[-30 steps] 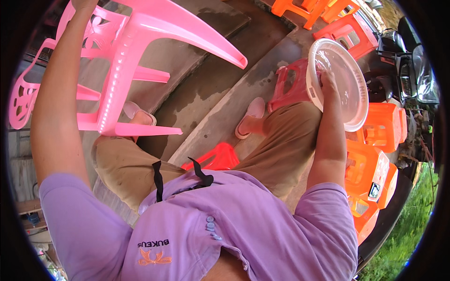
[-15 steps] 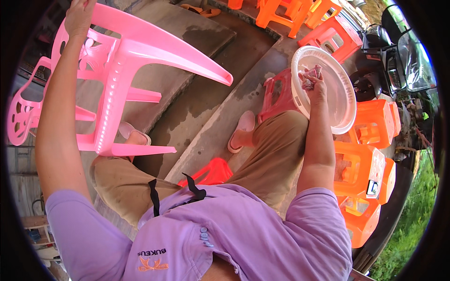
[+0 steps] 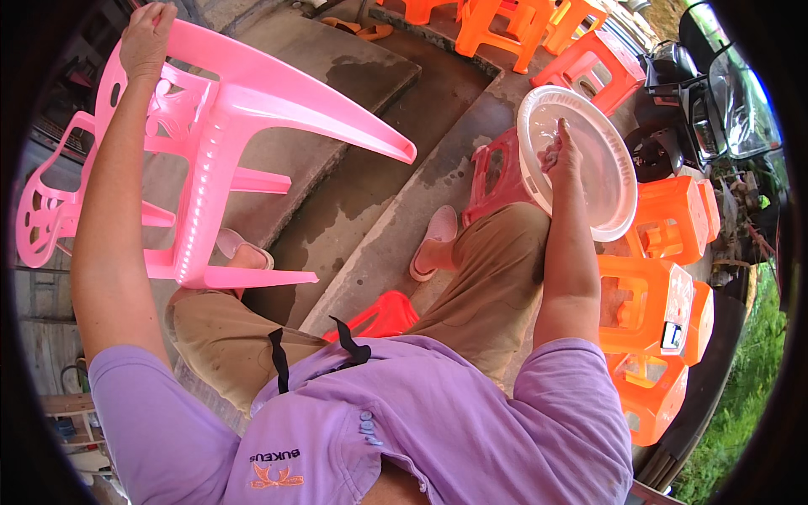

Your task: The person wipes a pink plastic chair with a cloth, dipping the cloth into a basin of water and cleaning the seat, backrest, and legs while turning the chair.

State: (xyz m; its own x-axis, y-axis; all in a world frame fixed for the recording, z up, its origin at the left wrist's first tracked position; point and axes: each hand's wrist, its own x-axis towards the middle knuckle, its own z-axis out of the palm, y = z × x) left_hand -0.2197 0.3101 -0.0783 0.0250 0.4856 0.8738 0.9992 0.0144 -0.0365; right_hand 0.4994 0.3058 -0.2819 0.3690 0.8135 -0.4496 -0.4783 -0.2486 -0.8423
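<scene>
Shifted lower and nearer since a second ago, the white round basin now has the right hand pressed into its inside.

That right hand looks bunched around a small pale rag or sponge against the basin wall, though I cannot tell how tightly. Left of the basin, the left hand is clamped on the top edge of the tipped pink plastic chair, held much as before. So the wiping sits in the basin, the chair only steadied. Right of the basin stand orange plastic stools; beneath it a red stool; beyond it a parked motorbike crowds the edge.
</scene>
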